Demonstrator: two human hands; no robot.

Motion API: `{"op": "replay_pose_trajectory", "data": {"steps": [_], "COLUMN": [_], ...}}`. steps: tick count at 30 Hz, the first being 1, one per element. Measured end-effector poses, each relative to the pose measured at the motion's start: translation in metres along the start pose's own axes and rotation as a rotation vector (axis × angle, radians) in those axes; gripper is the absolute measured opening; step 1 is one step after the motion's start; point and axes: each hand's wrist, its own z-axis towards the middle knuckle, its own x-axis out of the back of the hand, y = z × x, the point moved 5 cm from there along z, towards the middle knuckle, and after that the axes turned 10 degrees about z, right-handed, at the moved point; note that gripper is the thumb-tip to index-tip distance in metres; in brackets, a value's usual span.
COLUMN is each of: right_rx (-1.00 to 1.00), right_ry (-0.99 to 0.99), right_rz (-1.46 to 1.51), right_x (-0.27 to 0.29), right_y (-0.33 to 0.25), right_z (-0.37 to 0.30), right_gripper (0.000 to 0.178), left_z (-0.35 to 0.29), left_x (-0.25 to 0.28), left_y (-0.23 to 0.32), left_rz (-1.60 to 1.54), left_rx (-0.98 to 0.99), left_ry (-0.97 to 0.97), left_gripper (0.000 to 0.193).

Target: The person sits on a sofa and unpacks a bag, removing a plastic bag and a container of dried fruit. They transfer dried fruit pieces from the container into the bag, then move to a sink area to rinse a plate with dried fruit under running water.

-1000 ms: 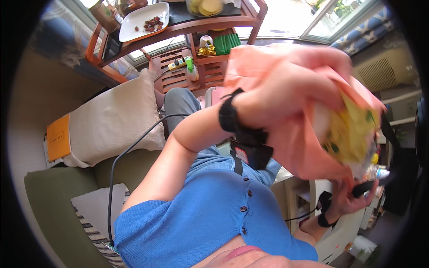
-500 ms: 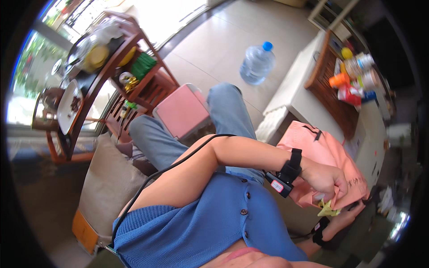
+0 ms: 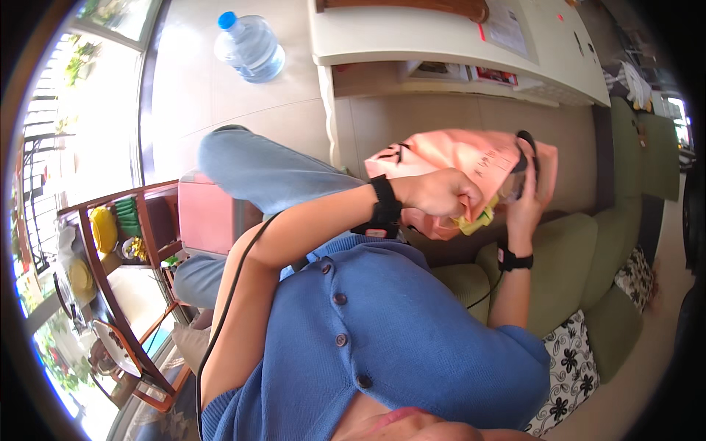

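A pink bag (image 3: 452,151) with black printing hangs between my two hands in front of my body. My left hand (image 3: 441,193) is closed, fist-like, gripping the bag's near edge. A crumpled yellow-green piece (image 3: 474,222), perhaps a wrapper, sticks out just below its fingers. My right hand (image 3: 526,209) is raised at the bag's right side, thumb and fingers around its edge. A black looped strip (image 3: 526,151) shows above those fingers; whether it is a handle or a separate tool I cannot tell. The bag's inside is hidden.
A white table (image 3: 419,37) with a shelf beneath stands ahead. A large blue-capped water bottle (image 3: 254,51) is on the floor ahead left. A pink box (image 3: 209,217) and a wooden rack (image 3: 151,242) stand left; a green sofa (image 3: 551,257) extends right.
My view has swung to the right, so the bottle and rack now appear farther left. The bag stays in both hands; my right hand now shows more plainly, raised beside it.
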Motion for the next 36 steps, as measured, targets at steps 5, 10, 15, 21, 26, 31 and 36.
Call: {"op": "replay_pose_trajectory", "data": {"steps": [5, 10, 15, 21, 26, 31, 36], "right_rx": [-0.402, -0.447, -0.273, -0.35, -0.742, -1.207, -0.939], "right_ry": [-0.374, -0.561, -0.47, -0.596, -0.544, -0.343, -0.506], "right_rz": [0.101, 0.064, 0.129, -0.05, 0.04, 0.235, 0.198], "right_x": [-0.047, -0.071, -0.071, -0.097, -0.176, -0.172, -0.121], "right_y": [0.055, 0.102, 0.121, 0.152, 0.217, 0.262, 0.257], "right_z": [-0.029, -0.045, -0.064, -0.112, -0.175, -0.225, -0.214], "right_gripper": [0.043, 0.037, 0.023, 0.016, 0.013, 0.007, 0.02], "left_z": [-0.008, -0.015, -0.017, -0.075, -0.189, -0.287, -0.335], "left_x": [-0.001, -0.006, 0.031, 0.071, 0.051, 0.02, -0.005], "left_y": [-0.018, -0.022, -0.031, -0.04, -0.04, -0.055, -0.094], "left_rz": [0.05, -0.044, 0.275, 0.665, 0.491, 0.307, 0.158], "left_rx": [0.243, 0.322, 0.234, 0.31, 0.288, 0.245, 0.258], "left_ry": [-0.104, -0.083, 0.353, 0.69, 0.874, 1.245, 1.45], "left_gripper": [0.018, 0.02, 0.024, 0.047, 0.042, 0.033, 0.026]}}
